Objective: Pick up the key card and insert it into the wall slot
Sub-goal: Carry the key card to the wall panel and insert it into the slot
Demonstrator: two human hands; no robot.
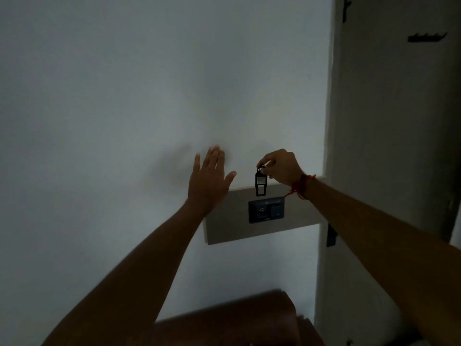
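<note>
Card (pixel 261 181) hangs below the right fingers (pixel 265 163), which pinch its top ring closed; it is just above the dark switch plate (pixel 266 210) on the wall panel (pixel 229 228). To do this step well, I think the hand (pixel 282 168) should lower the card straight, keep it vertical, and guide its lower end into the slot; which opening is the slot I cannot tell in this dim light. The left hand (pixel 208 182) is spread wide and flat, holding nothing, seemingly against the wall.
</note>
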